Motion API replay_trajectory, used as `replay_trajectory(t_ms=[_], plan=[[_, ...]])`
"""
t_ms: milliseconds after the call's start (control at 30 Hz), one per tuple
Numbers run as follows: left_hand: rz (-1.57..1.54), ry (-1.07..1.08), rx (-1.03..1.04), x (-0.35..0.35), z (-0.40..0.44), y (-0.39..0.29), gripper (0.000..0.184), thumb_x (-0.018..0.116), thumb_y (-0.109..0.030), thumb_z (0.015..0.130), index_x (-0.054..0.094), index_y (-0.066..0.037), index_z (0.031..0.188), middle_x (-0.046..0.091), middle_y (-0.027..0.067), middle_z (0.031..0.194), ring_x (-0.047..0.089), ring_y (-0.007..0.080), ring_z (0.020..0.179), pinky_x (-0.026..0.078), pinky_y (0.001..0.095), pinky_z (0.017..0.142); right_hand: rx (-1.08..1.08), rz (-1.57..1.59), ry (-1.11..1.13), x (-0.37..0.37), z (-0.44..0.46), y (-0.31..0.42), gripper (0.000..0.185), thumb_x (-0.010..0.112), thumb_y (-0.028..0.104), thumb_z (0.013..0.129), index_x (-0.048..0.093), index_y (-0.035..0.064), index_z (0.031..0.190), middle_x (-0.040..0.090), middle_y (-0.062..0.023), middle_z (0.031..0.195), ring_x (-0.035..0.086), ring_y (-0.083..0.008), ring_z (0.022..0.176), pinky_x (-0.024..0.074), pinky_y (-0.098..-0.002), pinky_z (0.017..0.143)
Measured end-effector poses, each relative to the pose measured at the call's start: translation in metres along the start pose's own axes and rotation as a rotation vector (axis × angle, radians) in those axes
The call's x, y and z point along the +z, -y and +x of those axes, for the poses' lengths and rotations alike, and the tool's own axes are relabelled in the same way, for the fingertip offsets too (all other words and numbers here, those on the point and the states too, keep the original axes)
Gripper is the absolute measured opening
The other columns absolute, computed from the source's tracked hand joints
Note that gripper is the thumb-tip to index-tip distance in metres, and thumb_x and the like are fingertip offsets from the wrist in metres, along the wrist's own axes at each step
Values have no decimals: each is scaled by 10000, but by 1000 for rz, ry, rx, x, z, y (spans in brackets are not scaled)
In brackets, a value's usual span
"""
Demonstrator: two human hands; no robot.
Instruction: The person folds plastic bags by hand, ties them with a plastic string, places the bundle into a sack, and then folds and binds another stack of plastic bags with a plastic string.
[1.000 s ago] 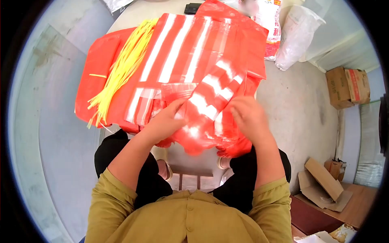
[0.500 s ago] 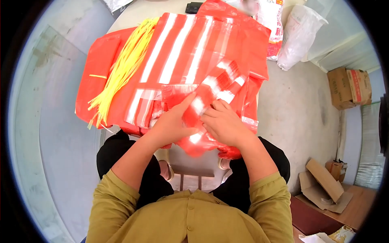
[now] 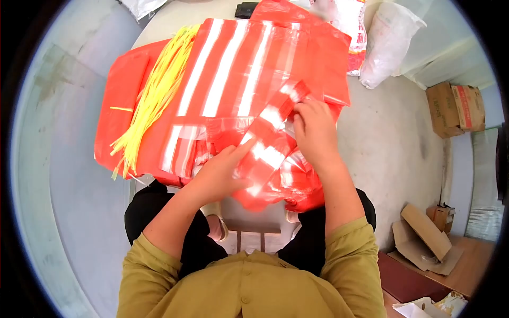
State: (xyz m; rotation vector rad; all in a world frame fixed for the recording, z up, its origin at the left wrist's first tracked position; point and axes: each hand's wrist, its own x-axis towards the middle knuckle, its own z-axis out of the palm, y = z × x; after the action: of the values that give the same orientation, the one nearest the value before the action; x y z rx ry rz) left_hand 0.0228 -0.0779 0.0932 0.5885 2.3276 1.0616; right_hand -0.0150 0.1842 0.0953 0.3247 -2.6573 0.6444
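Note:
A folded red plastic bag with white stripes (image 3: 268, 148) slants across the front of the stack, its lower end blurred. My left hand (image 3: 222, 172) grips its lower left side between thumb and fingers. At the bag's upper right end is my right hand (image 3: 316, 127), fingers bent and closed on the edge; the fingertips are partly hidden. Beneath lie flat red bags with white stripes (image 3: 228, 69). Crumpled red plastic (image 3: 305, 185) hangs at the front edge under my right wrist.
A bundle of yellow ties (image 3: 159, 95) lies on red plastic (image 3: 117, 95) at the left. A black object (image 3: 249, 9) sits at the back of the table. White sacks (image 3: 389, 42) stand back right. Cardboard boxes (image 3: 450, 110) are farther right, with an opened carton (image 3: 424, 238) below.
My right hand has moved up and right, from the middle of the folded bag to its upper end. My left hand stays on the lower part, slightly lower.

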Motion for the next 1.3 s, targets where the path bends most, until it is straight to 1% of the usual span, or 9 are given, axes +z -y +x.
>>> replay_trajectory(t_ms=[100,233,333,433,533,633,833,1033,1300], plan=[[-63,-11,-5,0,-1,2,727,679,-188,967,380,-169,1630,587,175,1121,636,338,1008,522,422,900,-5,149,5,-14,-10,16,150,643,27,910,688,19,1053,682,-146,1072,647,-374,1034,536,-443,903],[-235,-23,-26,6,2,16,616,572,-34,1011,432,-110,1606,632,135,1355,607,240,1247,462,335,1069,49,312,291,6,-28,3,156,653,57,958,683,9,1103,704,-151,973,692,-329,910,557,-398,806],[-498,18,-102,2,2,7,618,553,14,998,446,-90,1598,619,111,1432,602,200,1283,466,316,1084,211,443,199,-3,-27,-5,207,657,105,989,676,0,1167,720,-139,928,707,-280,879,549,-386,788],[-799,93,-117,2,2,5,679,561,48,967,419,-97,1615,608,107,1449,616,185,1276,493,328,1074,485,377,307,-23,-29,-2,349,644,115,1012,613,23,1348,727,-123,901,704,-223,862,541,-354,774],[-1134,158,-139,3,4,-1,730,567,69,944,388,-106,1630,607,118,1450,624,185,1276,513,352,1071,502,204,429,-38,-33,10,508,628,111,1026,480,62,1510,708,-119,862,688,-180,857,528,-345,768],[-1249,164,-144,4,4,-8,745,572,79,932,382,-105,1629,609,111,1443,624,179,1270,521,358,1064,554,430,449,-39,-37,9,654,629,109,1031,334,92,1615,713,-137,1046,696,-196,990,541,-366,864],[-916,106,-97,11,5,-29,716,608,88,901,449,-90,1576,530,69,1494,598,112,1190,517,287,983,534,1094,182,-24,-45,13,754,631,105,1029,220,69,1660,391,-175,1594,473,-277,1423,432,-405,1154],[-860,-64,-98,22,14,-36,742,620,78,883,435,-93,1581,395,65,1608,505,102,1287,474,270,1013,466,797,228,7,-55,22,947,776,202,907,218,38,1654,339,-252,1650,308,-361,1561,311,-461,1250],[-575,-127,98,32,18,-24,779,656,21,862,410,-76,1595,400,123,1633,418,213,1474,369,359,1192,479,725,125,15,-51,37,1004,845,183,816,284,51,1638,389,-244,1577,406,-357,1484,391,-453,1195]])
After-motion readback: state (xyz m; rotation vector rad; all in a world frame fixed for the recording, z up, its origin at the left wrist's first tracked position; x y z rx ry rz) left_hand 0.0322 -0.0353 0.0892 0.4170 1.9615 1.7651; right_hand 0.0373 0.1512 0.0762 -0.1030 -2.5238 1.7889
